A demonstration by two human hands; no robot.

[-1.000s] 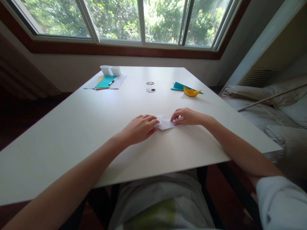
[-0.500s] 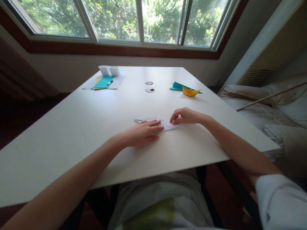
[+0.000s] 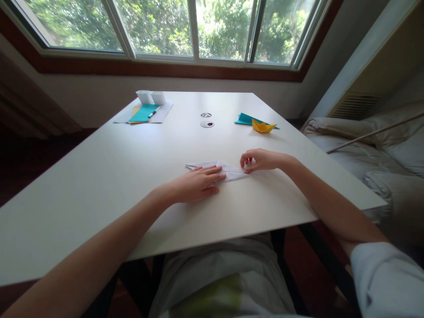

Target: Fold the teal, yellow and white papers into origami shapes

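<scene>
White folded paper (image 3: 228,171), creased, matt; table (image 3: 115,176) smooth, matt.

Single head-worn view, looking forward and steeply down over the white table (image 3: 99,185) toward the window (image 3: 195,26) at its far edge. The lens sits close above the person's lap, with both forearms entering from the bottom edge. No second view overlaps it.

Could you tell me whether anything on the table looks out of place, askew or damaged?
Nothing stands out. The left hand presses flat on the white folded paper, the right hand pinches its right tip. The yellow paper boat sits upright by a teal sheet; the pen lies on the far papers.
</scene>
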